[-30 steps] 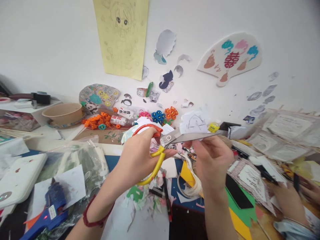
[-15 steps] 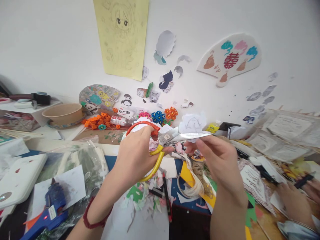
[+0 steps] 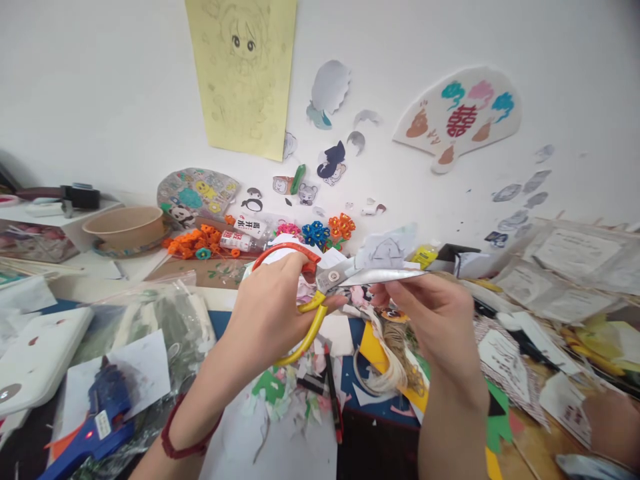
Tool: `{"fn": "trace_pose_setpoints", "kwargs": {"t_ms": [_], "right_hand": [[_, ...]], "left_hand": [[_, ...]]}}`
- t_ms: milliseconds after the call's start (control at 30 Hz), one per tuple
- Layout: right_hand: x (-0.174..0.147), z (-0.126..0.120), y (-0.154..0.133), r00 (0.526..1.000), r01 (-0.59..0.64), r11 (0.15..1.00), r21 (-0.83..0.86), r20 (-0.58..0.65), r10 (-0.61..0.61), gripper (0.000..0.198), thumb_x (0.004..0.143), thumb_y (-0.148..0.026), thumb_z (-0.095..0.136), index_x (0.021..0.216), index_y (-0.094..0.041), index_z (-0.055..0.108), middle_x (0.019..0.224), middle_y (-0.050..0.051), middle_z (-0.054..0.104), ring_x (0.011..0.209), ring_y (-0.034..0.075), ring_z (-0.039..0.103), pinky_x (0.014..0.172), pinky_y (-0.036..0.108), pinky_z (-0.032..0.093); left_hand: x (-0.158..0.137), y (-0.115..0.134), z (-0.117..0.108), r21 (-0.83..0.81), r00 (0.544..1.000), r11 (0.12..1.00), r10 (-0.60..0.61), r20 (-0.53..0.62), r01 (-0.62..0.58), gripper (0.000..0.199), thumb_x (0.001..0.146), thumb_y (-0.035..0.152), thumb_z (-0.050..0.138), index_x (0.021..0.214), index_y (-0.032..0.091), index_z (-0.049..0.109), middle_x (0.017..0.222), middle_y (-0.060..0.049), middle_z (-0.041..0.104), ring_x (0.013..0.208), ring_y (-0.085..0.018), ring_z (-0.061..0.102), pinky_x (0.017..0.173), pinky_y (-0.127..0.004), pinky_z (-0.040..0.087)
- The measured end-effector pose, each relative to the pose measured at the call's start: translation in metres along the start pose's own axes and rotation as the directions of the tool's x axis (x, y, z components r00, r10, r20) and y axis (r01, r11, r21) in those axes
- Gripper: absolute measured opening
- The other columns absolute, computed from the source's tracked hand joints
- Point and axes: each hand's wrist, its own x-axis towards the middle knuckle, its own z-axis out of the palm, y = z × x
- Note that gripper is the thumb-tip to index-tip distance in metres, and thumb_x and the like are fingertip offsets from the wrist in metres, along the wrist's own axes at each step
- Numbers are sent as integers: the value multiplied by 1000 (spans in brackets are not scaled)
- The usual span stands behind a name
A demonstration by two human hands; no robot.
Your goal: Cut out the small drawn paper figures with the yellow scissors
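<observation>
1. With our left hand (image 3: 273,307) we grip a pair of scissors (image 3: 334,275) by its orange and yellow handles; the fingers are closed around them, and the blades point to the right.
2. With our right hand (image 3: 440,313) we pinch a small piece of white paper (image 3: 383,252) between thumb and fingers, near the blade tips. The paper bears a pencil-like line drawing.
3. We have the paper raised above the desk (image 3: 224,323), in front of the wall; the blades lie close together along its lower edge. We cannot tell exactly how far the cut runs.
4. On our left wrist we wear a dark red bracelet (image 3: 187,443).
5. Below our hands we see paper scraps (image 3: 285,393) on a white sheet, with a dark pen with red parts (image 3: 333,393) beside them and a hank of pale cord (image 3: 383,367) to the right.
6. At our left we have a blue glue gun (image 3: 107,413) with a small red light, next to a clear plastic bag (image 3: 193,320).
7. Along the wall we find a tan bowl (image 3: 125,227), orange flowers (image 3: 195,241) and a blue flower (image 3: 316,233).
8. On the wall we see a yellow sheet (image 3: 243,100) with a sketched figure and a painted white fan (image 3: 463,117).
9. At our far right, a co-worker's hand (image 3: 613,420) shows, blurred; we cannot tell what it holds.
</observation>
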Motion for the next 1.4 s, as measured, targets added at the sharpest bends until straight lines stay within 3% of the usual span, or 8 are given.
{"fn": "trace_pose_setpoints", "kwargs": {"t_ms": [233,600,1033,1400], "right_hand": [[-2,2,-8,994,94,988,-119,-38,-100,9,88,-20,72,86,-26,79,73,-2,76,62,10,71,62,19,61],[-4,5,-10,992,109,983,-148,-49,-117,11,89,-19,71,82,-25,77,71,-3,75,64,10,70,64,19,60],[-3,18,5,999,15,997,80,-39,-12,6,86,-23,74,83,-22,79,75,3,78,63,15,72,61,26,63],[-3,27,8,999,22,990,142,-37,-17,9,86,-20,75,85,-26,82,78,0,80,65,15,74,64,24,64]], "left_hand": [[-1,2,-3,-58,1000,998,-6,29,7,39,87,59,57,89,22,49,79,-2,62,72,-22,60,62,-30,35],[-1,4,-4,-88,999,996,-7,36,10,35,88,55,57,86,22,43,80,-1,59,70,-20,56,61,-30,34],[-1,4,-3,-80,1000,997,-21,-11,20,34,89,54,56,87,22,43,76,0,59,68,-20,58,60,-28,34],[-2,4,-7,-103,1000,994,-27,4,27,33,88,52,57,89,22,45,77,0,61,68,-19,57,59,-29,35]]}}
